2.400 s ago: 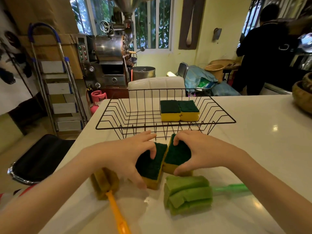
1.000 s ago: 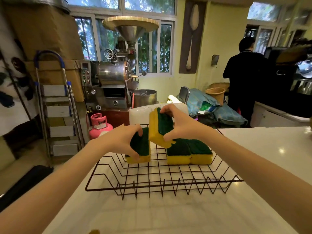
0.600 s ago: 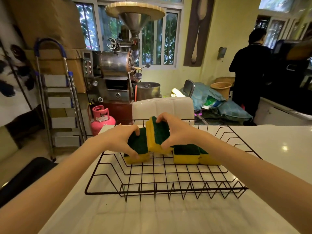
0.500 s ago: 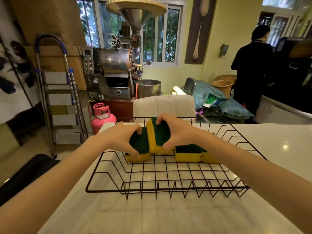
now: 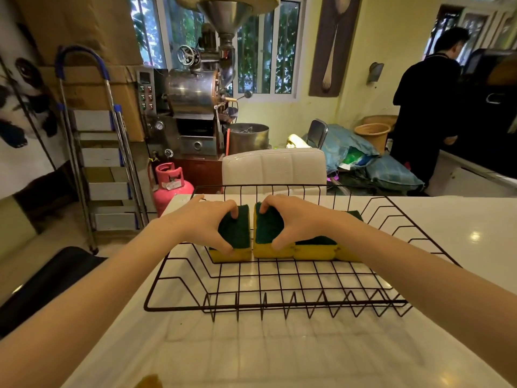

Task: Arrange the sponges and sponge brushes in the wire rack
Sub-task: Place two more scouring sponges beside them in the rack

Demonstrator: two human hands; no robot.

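1. Black wire forms the one rack (image 5: 279, 303), which stands on the white counter (image 5: 279, 359) with its far rim near the counter's back edge.
2. Four sponges, each dark green on top and yellow below, sit in a row along the rack's far side.
3. Left hand (image 5: 204, 222) is clamped on the leftmost sponge (image 5: 237, 236), fingers curled over its far top edge and thumb at its near face.
4. Right hand (image 5: 293, 219) is clamped on the second sponge (image 5: 265, 228) in the same way, fingers over the top and thumb pressed at the near yellow edge.
5. A narrow gap shows between those two sponges; the second one touches the third sponge (image 5: 314, 247).
6. The fourth sponge (image 5: 354, 215) lies mostly behind the right forearm, so only a green corner and a bit of yellow show.
7. One brownish object (image 5: 149, 382) peeks in at the bottom edge of the view; too little shows to tell what it is.
8. The near half of the rack floor is bare grid, and the counter in front of the rack and to its right lies open.
9. One white chair back (image 5: 274, 166) stands just beyond the counter, and a person in dark clothes (image 5: 428, 107) stands well apart at the far right.
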